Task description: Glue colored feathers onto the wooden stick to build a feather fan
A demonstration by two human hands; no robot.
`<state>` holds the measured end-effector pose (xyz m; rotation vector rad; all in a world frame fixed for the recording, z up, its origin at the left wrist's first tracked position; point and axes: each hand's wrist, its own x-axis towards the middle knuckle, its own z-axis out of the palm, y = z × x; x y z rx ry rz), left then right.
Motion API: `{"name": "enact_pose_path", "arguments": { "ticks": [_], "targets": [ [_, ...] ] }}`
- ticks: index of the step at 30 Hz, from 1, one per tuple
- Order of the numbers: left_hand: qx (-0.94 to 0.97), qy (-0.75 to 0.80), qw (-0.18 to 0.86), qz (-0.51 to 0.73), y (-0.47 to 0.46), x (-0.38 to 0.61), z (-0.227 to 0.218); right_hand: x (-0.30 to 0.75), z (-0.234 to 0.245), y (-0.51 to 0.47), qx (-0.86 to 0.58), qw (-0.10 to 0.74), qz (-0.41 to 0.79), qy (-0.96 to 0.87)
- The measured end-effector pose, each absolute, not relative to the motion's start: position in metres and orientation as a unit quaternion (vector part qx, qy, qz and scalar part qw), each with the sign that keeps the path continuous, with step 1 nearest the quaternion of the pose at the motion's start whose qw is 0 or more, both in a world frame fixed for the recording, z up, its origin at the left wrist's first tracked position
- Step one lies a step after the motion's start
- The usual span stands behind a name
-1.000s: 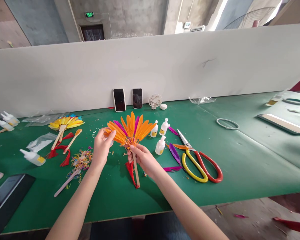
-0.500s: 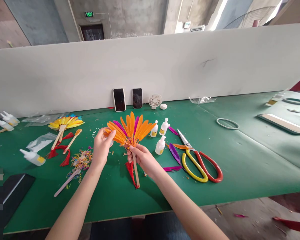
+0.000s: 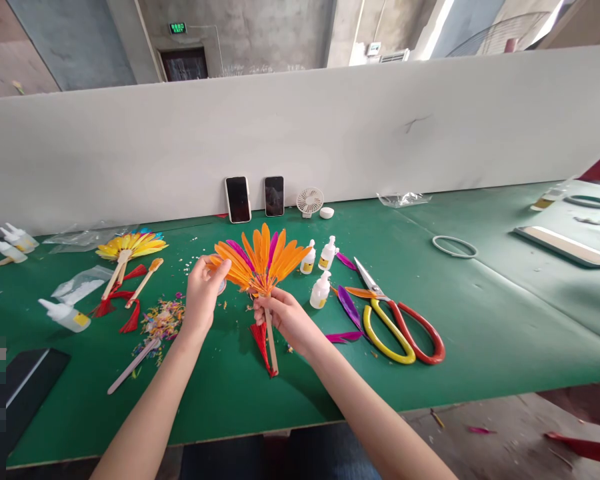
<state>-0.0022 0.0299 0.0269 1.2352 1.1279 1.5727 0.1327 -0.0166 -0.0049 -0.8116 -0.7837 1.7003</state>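
Observation:
An orange feather fan (image 3: pixel 263 257) with a few purple feathers is held upright in front of me. My right hand (image 3: pixel 281 312) grips it where the wooden handle meets the feathers. My left hand (image 3: pixel 203 288) pinches the outer feathers on the fan's left side; its other fingers are partly hidden behind them. A red tassel (image 3: pixel 261 343) hangs by the lower handle. To the right lie scissors (image 3: pixel 404 330) with one yellow and one red handle, beside loose purple feathers (image 3: pixel 349 307). Small glue bottles (image 3: pixel 321 290) stand just right of the fan.
Yellow feather fans (image 3: pixel 133 247) with red tassels lie at the left, near a tipped glue bottle (image 3: pixel 65 315). Colourful scraps (image 3: pixel 166 319) and a flat stick (image 3: pixel 133 367) are beside my left forearm. Phones (image 3: pixel 238 200) and a small white fan (image 3: pixel 310 201) lean at the white partition (image 3: pixel 300 133).
Almost nothing differs. The lower end of the fan's handle has shifted very slightly to the left, and both hands keep their grips.

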Motion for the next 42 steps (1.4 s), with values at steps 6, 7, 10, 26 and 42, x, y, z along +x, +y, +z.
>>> {"name": "enact_pose_path", "arguments": {
  "ticks": [6,7,10,26,42],
  "targets": [
    [0.441,0.439,0.375,0.687,0.03,-0.003,0.026,0.134,-0.008,-0.014,-0.311,0.534,0.726,-0.303],
    [0.432,0.441,0.368,0.696,0.029,-0.003,0.027,0.135,-0.008,-0.014,-0.307,0.533,0.728,-0.303],
    [0.408,0.446,0.353,0.714,0.022,-0.002,0.028,0.135,-0.008,-0.015,-0.292,0.538,0.728,-0.31],
    [0.458,0.437,0.564,0.53,-0.021,0.021,0.01,0.111,-0.01,-0.026,-0.433,0.648,0.393,-0.488],
    [0.432,0.43,0.554,0.567,-0.022,0.03,0.015,0.108,-0.011,-0.029,-0.442,0.644,0.362,-0.509]
  ]
}}
